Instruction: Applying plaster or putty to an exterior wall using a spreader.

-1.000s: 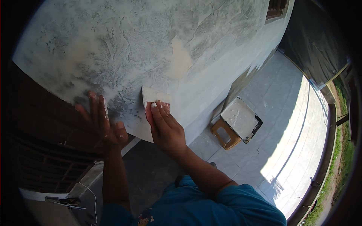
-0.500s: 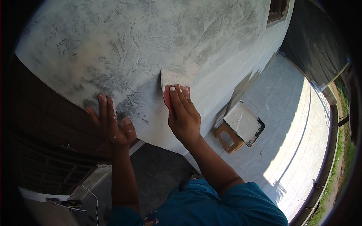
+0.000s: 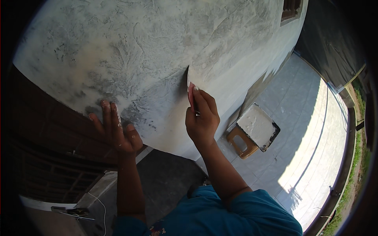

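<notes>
We see the scraper [image 3: 189, 84] edge-on, its thin pale blade barely legible against the grey plastered wall [image 3: 165, 43]; right hand [image 3: 201, 118] fingers grip its red handle, left hand [image 3: 116, 131] fingers spread flat on the wall

Two hands [image 3: 157, 126], one scraper [image 3: 189, 84], one tray [image 3: 258, 126]

Outdoor house-plastering site: skimmed wall [image 3: 157, 47], tiled terrace [image 3: 311, 129], plaster tray [image 3: 258, 126].
</notes>
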Motion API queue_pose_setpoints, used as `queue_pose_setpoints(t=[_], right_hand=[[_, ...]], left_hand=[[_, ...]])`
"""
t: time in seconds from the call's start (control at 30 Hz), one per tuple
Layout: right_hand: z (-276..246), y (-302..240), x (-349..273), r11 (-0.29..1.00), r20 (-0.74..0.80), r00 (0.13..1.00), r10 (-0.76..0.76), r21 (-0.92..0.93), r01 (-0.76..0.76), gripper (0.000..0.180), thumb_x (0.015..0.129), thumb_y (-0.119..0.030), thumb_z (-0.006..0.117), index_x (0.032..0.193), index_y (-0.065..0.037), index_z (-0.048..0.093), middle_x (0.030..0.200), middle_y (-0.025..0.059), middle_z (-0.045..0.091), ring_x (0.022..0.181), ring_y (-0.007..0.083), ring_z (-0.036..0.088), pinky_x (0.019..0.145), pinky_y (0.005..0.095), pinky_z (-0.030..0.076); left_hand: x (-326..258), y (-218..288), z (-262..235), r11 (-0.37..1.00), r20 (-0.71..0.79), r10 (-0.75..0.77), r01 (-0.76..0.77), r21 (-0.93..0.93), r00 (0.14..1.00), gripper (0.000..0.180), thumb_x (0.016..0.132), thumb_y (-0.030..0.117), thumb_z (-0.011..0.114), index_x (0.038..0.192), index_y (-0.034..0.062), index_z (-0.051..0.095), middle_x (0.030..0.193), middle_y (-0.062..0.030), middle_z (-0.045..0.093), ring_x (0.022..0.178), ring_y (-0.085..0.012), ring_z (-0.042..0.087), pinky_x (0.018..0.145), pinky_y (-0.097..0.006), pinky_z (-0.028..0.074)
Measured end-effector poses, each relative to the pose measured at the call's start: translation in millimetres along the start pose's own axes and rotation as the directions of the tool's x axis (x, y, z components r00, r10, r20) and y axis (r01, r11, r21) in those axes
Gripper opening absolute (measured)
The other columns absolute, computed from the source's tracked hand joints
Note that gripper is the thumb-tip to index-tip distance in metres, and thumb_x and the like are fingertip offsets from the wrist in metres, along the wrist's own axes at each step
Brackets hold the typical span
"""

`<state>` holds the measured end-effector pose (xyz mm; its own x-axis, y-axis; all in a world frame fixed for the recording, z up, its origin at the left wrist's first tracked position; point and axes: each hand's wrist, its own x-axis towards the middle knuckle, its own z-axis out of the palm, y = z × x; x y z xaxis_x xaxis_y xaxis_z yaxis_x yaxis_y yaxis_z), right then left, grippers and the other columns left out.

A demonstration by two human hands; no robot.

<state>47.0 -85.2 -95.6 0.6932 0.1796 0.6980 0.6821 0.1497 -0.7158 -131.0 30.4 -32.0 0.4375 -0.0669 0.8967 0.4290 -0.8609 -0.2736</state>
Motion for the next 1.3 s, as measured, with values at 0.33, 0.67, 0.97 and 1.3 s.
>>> queue_pose_setpoints(t=[0.33, 0.67, 0.97, 1.3], right_hand=[[-53, -9, 102, 0.891, -0.169, 0.951, 0.257, 0.422, -0.166, 0.025, 0.088, 0.000, 0.052, 0.107, 0.008, 0.065, 0.093, 0.0048, 0.069, 0.081, 0.0072, 0.058, 0.075, 0.0232, 0.049], [25, -9, 71, 0.909, -0.109, 0.929, -0.354, -0.275, 0.315, 0.049, 0.077, -0.004, 0.075, 0.124, -0.001, 0.065, 0.118, 0.0150, 0.067, 0.097, 0.0288, 0.068, 0.083, 0.0359, 0.057], [-63, -18, 52, 0.995, -0.040, 0.998, -0.039, 0.095, 0.042, 0.035, 0.078, 0.005, 0.063, 0.111, -0.005, 0.073, 0.104, 0.0127, 0.073, 0.087, 0.0204, 0.072, 0.078, 0.0293, 0.057], [-17, 3, 111, 0.973, -0.190, 0.954, -0.231, -0.064, 0.223, 0.034, 0.076, 0.002, 0.068, 0.109, -0.006, 0.070, 0.110, 0.0108, 0.070, 0.097, 0.0289, 0.068, 0.084, 0.0362, 0.056]], left_hand=[[1, -2, -7, 0.999, 0.041, -0.022, 0.020, 0.029, 0.999, 0.053, 0.103, 0.023, 0.036, 0.144, -0.0100, 0.039, 0.146, -0.0257, 0.048, 0.141, -0.0398, 0.041, 0.121, -0.059, 0.010], [-1, 0, -7, 0.998, -0.008, -0.001, 0.001, -0.068, 1.000, 0.060, 0.102, 0.031, 0.036, 0.146, -0.0086, 0.038, 0.147, -0.0275, 0.045, 0.143, -0.0414, 0.037, 0.122, -0.058, 0.006], [-5, -10, -10, 0.996, 0.012, 0.027, -0.026, -0.090, 1.000, 0.061, 0.100, 0.030, 0.036, 0.146, -0.0091, 0.037, 0.148, -0.0279, 0.045, 0.143, -0.0414, 0.037, 0.122, -0.059, 0.006], [-3, -3, -1, 0.996, -0.017, -0.003, 0.001, -0.085, 1.000, 0.057, 0.099, 0.026, 0.036, 0.144, -0.0092, 0.040, 0.147, -0.0285, 0.045, 0.141, -0.0408, 0.040, 0.122, -0.059, 0.009]])
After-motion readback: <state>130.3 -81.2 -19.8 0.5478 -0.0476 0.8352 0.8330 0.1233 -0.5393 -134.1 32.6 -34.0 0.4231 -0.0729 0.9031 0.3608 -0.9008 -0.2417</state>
